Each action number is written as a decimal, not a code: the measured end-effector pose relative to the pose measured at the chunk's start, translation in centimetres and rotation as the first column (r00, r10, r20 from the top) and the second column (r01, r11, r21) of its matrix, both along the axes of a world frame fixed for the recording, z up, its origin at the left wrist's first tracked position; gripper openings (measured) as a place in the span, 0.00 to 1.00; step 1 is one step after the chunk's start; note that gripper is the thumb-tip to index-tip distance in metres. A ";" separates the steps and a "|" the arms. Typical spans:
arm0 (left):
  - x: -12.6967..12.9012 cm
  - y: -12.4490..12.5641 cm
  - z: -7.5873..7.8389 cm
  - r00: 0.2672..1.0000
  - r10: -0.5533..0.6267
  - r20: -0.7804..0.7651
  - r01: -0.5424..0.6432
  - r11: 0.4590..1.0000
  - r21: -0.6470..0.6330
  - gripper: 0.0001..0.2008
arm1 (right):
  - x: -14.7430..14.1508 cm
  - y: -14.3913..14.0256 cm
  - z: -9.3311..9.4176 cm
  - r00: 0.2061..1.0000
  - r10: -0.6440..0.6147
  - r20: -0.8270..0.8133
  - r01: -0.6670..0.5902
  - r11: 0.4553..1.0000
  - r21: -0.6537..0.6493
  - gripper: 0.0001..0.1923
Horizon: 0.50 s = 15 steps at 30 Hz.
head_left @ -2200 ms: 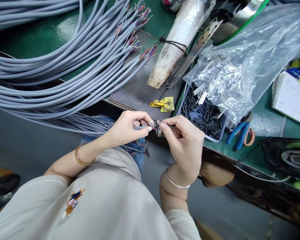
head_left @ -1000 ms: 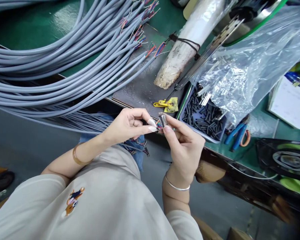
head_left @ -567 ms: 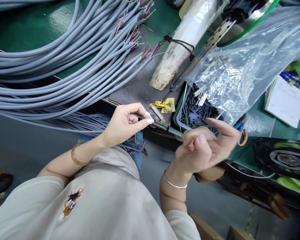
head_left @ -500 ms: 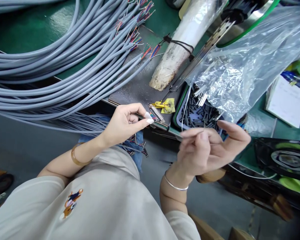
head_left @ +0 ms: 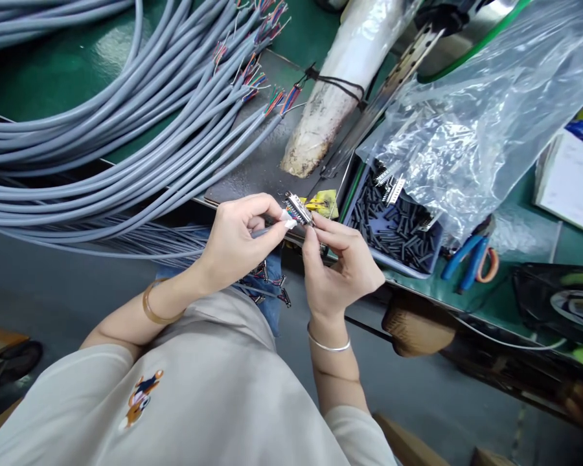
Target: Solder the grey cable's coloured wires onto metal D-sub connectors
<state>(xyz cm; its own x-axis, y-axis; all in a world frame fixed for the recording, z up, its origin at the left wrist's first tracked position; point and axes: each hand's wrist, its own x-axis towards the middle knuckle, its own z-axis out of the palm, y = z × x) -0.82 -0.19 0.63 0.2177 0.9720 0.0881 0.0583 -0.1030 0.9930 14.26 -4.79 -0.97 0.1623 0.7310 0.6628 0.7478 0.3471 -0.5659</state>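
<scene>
A metal D-sub connector (head_left: 299, 208) with coloured wires at its back is held over the bench edge between my hands. My left hand (head_left: 245, 239) pinches the wires behind it between thumb and forefinger. At the connector's right end, my right hand (head_left: 342, 262) grips it between thumb and fingertips. Just beyond lies a yellow piece (head_left: 325, 202), partly hidden by the connector. A thin pale strand (head_left: 344, 178) rises beside it, and its lower end is lost behind my right hand. Below, several wired connectors (head_left: 282, 291) hang at my lap.
Grey cables (head_left: 175, 152) with stripped ends cover the left. A plastic-wrapped roll (head_left: 330, 84) and a soldering iron (head_left: 354, 136) lean over a dark plate (head_left: 257, 152). On the right are a bin (head_left: 412, 270) of black sleeves, a plastic bag (head_left: 466, 142) and blue-handled pliers (head_left: 471, 259).
My right hand has come left from in front of the bin and closed on the connector's end. The connector is tilted up slightly. My left hand keeps its pinch. The pliers now show.
</scene>
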 end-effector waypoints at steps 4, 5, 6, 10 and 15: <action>-0.1 0.5 -0.1 0.994 0.026 -0.105 -0.007 0.984 0.177 0.06 | 0.4 0.1 0.1 0.990 0.088 -0.110 -0.098 0.991 -0.089 0.04; -0.1 0.7 0.0 0.992 0.031 -0.122 -0.006 0.979 0.205 0.06 | 0.6 0.1 0.2 0.983 0.110 -0.144 -0.125 0.987 -0.100 0.04; -0.1 0.8 0.0 0.990 0.037 -0.134 -0.006 0.974 0.226 0.06 | 0.7 0.2 0.2 0.978 0.124 -0.166 -0.143 0.984 -0.106 0.05; 0.0 1.2 0.2 0.986 0.065 -0.157 -0.025 0.969 0.246 0.06 | 1.0 0.4 0.5 0.976 0.137 -0.167 -0.160 0.978 -0.133 0.05; 0.1 1.4 0.4 0.986 0.067 -0.154 -0.038 0.983 0.181 0.05 | 1.2 0.8 0.7 0.969 0.154 -0.193 -0.185 0.970 -0.158 0.05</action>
